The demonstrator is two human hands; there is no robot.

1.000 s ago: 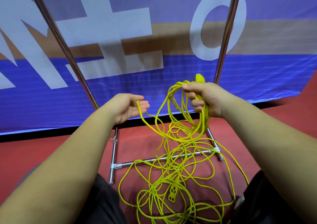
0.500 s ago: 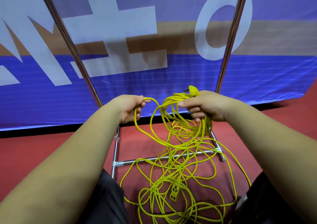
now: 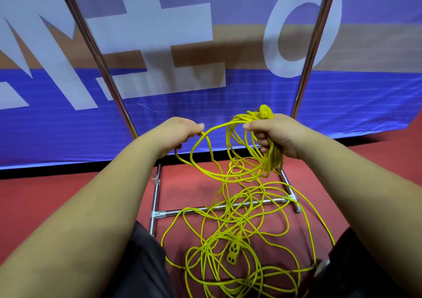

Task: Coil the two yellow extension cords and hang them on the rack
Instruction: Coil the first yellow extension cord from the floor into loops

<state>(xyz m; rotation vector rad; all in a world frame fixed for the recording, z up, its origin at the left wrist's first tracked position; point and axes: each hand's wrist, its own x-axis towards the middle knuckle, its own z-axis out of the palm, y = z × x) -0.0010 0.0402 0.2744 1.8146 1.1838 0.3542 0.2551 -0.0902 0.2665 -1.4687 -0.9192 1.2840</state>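
- Head view is looking down at a blue banner (image 3: 228, 124) with large pale letters and a tan band, which is filling the whole upper half and standing along the back edge of a red floor (image 3: 45, 201)
- A metal rack (image 3: 316, 37) is standing just in front of the banner, its two shiny uprights rising out of the top of the picture and its low crossbar and side feet lying on the floor
- Two bare forearms (image 3: 96, 201) are reaching forward from the lower corners, with black trousers (image 3: 141, 263) showing beneath them on either side
- The yellow cords (image 3: 228, 272) are lying mostly in a loose tangle on the floor between the legs, spilling over the rack's crossbar; where one cord ends and the other begins, I cannot tell
- A coil (image 3: 271, 163) of several loops is hanging from the right hand (image 3: 276, 135), drooping in front of the rack's right foot, well above the floor pile
- The right hand is gripping the top of that coil, fingers curling round the bundled strands and thumb lying across them
- The left hand (image 3: 175, 133) is holding a single strand beside the coil, thumb and fingers pinching it, and the strand is arching across to the right hand
- A flat socket end (image 3: 233, 252) is lying in the middle of the floor tangle
- A plug (image 3: 266, 111) is poking up above the right hand's knuckles
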